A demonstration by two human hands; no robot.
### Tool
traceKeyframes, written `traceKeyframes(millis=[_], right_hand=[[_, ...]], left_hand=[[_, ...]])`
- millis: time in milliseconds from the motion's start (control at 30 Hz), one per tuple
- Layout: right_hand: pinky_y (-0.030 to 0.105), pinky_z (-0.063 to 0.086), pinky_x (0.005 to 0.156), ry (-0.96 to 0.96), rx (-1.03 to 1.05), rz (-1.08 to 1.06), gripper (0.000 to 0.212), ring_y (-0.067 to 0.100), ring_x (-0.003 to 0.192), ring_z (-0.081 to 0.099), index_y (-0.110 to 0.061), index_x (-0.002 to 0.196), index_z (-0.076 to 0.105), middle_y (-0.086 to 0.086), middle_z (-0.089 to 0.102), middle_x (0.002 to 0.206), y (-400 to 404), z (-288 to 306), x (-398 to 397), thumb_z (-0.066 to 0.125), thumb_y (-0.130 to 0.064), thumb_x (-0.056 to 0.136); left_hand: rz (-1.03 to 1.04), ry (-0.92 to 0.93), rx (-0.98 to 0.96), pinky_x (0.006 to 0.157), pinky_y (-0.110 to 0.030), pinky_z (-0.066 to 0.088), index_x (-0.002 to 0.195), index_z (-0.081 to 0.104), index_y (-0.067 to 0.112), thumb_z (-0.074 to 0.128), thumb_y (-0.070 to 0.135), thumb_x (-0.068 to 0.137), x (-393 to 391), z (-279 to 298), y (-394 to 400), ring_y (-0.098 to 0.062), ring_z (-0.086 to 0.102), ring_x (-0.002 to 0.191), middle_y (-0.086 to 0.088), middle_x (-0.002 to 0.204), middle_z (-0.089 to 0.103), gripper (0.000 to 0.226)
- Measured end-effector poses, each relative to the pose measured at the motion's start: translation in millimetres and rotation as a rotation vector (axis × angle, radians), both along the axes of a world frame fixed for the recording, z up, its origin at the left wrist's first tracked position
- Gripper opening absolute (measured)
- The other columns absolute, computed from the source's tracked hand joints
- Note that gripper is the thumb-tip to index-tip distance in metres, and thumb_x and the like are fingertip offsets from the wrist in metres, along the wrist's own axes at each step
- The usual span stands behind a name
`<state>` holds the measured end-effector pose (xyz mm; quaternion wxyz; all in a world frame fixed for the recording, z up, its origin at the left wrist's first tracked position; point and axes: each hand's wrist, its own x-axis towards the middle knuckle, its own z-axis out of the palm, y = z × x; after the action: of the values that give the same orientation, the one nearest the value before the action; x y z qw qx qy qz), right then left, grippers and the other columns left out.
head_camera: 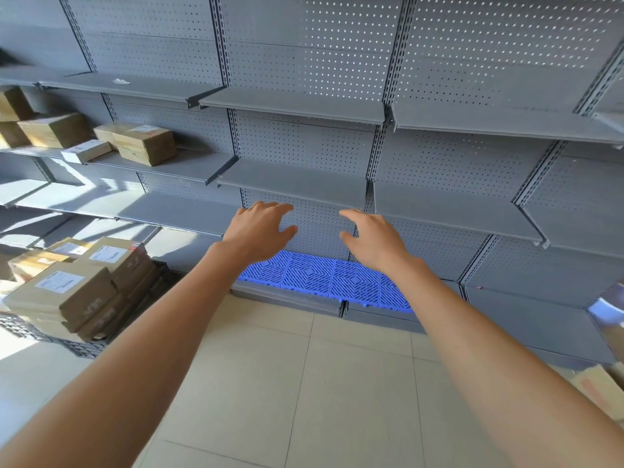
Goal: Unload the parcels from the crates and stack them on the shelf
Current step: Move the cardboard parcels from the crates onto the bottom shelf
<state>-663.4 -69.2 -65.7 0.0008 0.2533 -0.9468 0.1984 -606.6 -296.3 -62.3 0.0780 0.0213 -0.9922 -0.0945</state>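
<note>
Both my arms reach forward toward the grey metal shelf unit [293,184]. My left hand [260,228] and my right hand [374,238] hover side by side below the middle shelf board, fingers spread and loosely bent, holding nothing. Brown cardboard parcels [77,288] with white labels are piled in a dark crate [81,347] on the floor at the left. Several other parcels [141,143] stand on a shelf board at the upper left, well away from both hands.
A blue plastic grid mat [324,278] lies on the bottom shelf beneath my hands. Pale floor tiles [304,383] stretch in front of the unit. Another cardboard box [604,386] shows at the right edge. A white scrap [121,81] lies on the top left shelf.
</note>
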Motion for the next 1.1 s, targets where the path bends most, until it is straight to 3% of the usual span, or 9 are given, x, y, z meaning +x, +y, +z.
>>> traceKeyframes(millis=[200, 533, 1100], right_hand=[[0.046, 0.042, 0.107, 0.006, 0.023, 0.007, 0.049, 0.027, 0.132, 0.052, -0.022, 0.149, 0.046, 0.0, 0.049, 0.152, 38, 2, -52, 0.049, -0.041, 0.104], [0.043, 0.043, 0.105, 0.067, 0.066, 0.043, 0.047, 0.027, 0.132, 0.051, -0.02, 0.149, 0.045, -0.002, 0.048, 0.152, 61, 10, -123, 0.048, -0.034, 0.105], [0.042, 0.043, 0.104, 0.007, 0.059, -0.011, 0.048, 0.028, 0.129, 0.054, -0.021, 0.15, 0.044, -0.001, 0.046, 0.154, -95, -16, -243, 0.047, -0.038, 0.105]], left_hand=[[0.009, 0.053, 0.017, 0.115, -0.055, 0.032, 0.157, 0.033, 0.022, 0.054, 0.049, 0.1, -52, 5, 34, -0.027, 0.04, 0.144, -0.003, 0.156, 0.045, 0.066], [0.009, 0.041, -0.022, 0.115, -0.056, 0.032, 0.155, 0.036, 0.023, 0.052, 0.053, 0.1, -121, 2, 53, -0.025, 0.042, 0.142, -0.002, 0.154, 0.048, 0.065], [-0.003, -0.037, 0.001, 0.112, -0.055, 0.036, 0.155, 0.034, 0.017, 0.051, 0.052, 0.101, -253, -30, -101, -0.03, 0.048, 0.137, -0.007, 0.148, 0.054, 0.067]])
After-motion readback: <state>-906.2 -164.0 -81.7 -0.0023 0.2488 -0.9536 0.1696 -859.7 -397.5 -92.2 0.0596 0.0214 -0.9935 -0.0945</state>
